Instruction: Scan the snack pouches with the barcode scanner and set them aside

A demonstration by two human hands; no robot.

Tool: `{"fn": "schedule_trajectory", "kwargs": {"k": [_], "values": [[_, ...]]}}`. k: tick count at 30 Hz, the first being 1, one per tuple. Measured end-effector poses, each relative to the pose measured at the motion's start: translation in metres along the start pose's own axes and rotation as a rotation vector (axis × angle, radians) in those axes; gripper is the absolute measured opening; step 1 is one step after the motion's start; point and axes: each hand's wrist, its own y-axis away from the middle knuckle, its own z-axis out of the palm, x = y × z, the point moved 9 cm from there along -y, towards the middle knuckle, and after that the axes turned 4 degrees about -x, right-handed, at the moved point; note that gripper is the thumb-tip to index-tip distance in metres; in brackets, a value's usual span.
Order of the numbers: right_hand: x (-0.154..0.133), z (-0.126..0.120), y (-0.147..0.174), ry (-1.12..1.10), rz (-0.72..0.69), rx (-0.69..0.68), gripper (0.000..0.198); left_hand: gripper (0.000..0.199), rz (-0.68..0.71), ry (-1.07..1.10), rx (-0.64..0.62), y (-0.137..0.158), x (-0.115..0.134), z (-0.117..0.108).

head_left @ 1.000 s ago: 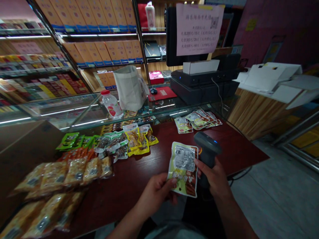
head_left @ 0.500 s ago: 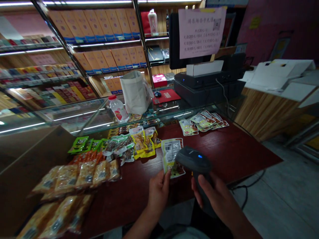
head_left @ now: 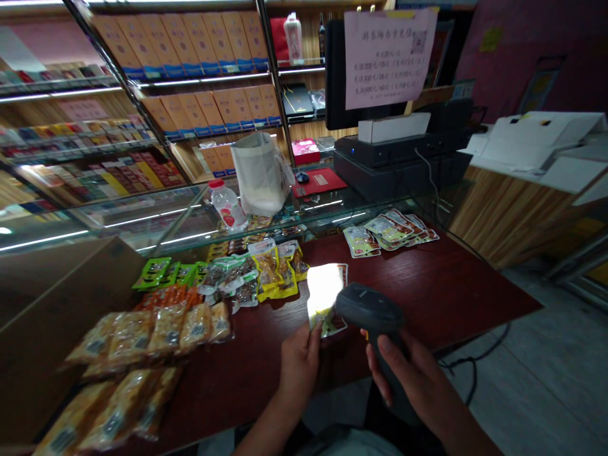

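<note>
My right hand (head_left: 408,367) is wrapped around the grip of a dark barcode scanner (head_left: 368,307), whose head points left. Bright white light from it washes out the upper part of a flat snack packet (head_left: 327,294). My left hand (head_left: 300,354) pinches the packet's lower edge between thumb and fingers, just above the dark red tabletop (head_left: 266,373). Left of the packet lie yellow-edged snack packets (head_left: 275,272), and beside them clear and green packets (head_left: 237,278). Several similar flat packets (head_left: 392,228) lie in overlapping piles at the table's back right.
Bagged bread-like snacks (head_left: 130,335), orange packets (head_left: 166,296) and green packets (head_left: 156,272) lie at left by a cardboard box (head_left: 66,316). Behind stands a glass counter with a bottle (head_left: 228,206), a white bag (head_left: 261,174) and a monitor (head_left: 335,76). A cable (head_left: 468,367) hangs at right.
The scanner's light has come on and now glares on the packet; the blue lamp on its top has gone dark. Both hands keep their holds, nearly unmoved.
</note>
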Motion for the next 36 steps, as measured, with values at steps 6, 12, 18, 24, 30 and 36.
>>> {"fn": "schedule_trajectory", "kwargs": {"k": [6,12,18,24,30,36], "values": [[0.001,0.0,0.0,0.004,-0.004,0.014,0.051,0.034,-0.018,0.026,-0.005,0.001,0.001,-0.002],[0.009,-0.005,0.004,0.031,0.065,0.047,0.053,0.046,-0.352,0.311,-0.07,0.029,-0.028,-0.022],[0.023,-0.018,0.002,-0.026,0.097,0.13,0.054,0.061,-0.718,0.481,-0.022,0.083,-0.084,-0.074],[0.027,-0.013,-0.004,-0.014,0.089,0.106,0.054,0.056,-0.841,0.533,-0.036,0.081,-0.106,-0.102],[0.033,-0.012,-0.004,-0.028,0.084,0.09,0.052,0.054,-0.871,0.575,-0.038,0.068,-0.114,-0.109],[0.033,-0.019,-0.002,-0.02,0.099,0.119,0.054,0.054,-0.899,0.551,-0.037,0.068,-0.11,-0.107]]}}
